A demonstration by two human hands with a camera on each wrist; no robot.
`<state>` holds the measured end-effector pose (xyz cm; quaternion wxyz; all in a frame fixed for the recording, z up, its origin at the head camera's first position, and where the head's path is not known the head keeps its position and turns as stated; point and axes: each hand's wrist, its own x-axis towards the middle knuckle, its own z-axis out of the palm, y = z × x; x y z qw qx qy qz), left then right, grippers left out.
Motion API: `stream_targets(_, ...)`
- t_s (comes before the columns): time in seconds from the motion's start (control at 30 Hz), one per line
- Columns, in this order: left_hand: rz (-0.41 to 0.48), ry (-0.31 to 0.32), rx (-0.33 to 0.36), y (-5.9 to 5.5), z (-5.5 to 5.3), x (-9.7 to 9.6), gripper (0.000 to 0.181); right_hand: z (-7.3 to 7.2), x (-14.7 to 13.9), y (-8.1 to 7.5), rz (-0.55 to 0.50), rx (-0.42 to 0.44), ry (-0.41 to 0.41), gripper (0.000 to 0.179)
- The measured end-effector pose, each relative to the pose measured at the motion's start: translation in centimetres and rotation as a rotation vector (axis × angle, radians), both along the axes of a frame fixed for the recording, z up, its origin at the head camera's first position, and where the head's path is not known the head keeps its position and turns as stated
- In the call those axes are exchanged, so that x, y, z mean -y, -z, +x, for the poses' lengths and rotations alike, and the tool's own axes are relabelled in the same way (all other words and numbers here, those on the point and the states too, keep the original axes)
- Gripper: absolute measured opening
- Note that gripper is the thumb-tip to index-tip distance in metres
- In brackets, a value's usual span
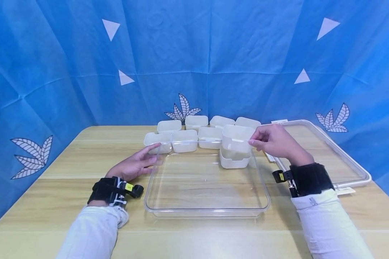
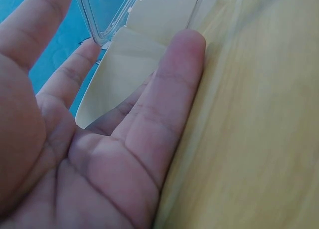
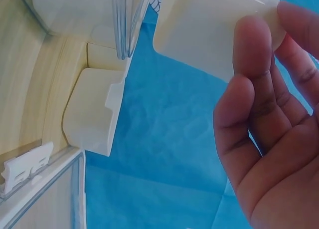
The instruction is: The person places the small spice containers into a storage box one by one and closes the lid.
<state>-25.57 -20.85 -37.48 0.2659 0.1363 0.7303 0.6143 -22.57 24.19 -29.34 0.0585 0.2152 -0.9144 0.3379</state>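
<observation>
My right hand [image 1: 273,142] pinches the edge of a small white plastic bin [image 1: 237,133], raised off the table. Just below it, another white bin [image 1: 232,162] sits in the back right corner of a large clear plastic box [image 1: 207,212]. In the right wrist view the held bin [image 3: 199,32] hangs from the fingertips, apart from the box wall. At the box's back left corner my left hand [image 1: 134,165] has its fingers extended, with fingertips right at the rim. The left wrist view shows this hand [image 2: 114,139] low beside the wooden table, holding nothing.
Several more white bins [image 1: 184,141] stand in two rows behind the clear box. To the right lies a clear lid [image 1: 330,151] with a white frame and clips [image 1: 345,190]. A blue curtain [image 1: 194,54] hangs behind the wooden table [image 1: 68,201].
</observation>
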Motion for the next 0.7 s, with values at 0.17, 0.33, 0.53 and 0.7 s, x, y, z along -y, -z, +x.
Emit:
stream_targets(0.17,0.006,0.005,-0.001,0.06,-0.04,-0.01,0.067,0.04,-0.19,0.01,0.001,-0.001,-0.046,0.008)
stream_targets(0.33,0.018,0.003,0.004,0.05,-0.02,-0.03,0.07,0.17,-0.32,-0.04,-0.001,-0.001,-0.089,0.008)
stream_targets(0.53,0.025,0.002,0.008,-0.08,0.1,-0.11,0.071,0.32,-0.42,-0.18,0.01,0.004,-0.091,0.008)
stream_targets(0.7,0.038,-0.006,0.02,-0.11,0.11,-0.18,0.072,0.27,-0.49,-0.22,0.028,0.003,-0.102,0.01)
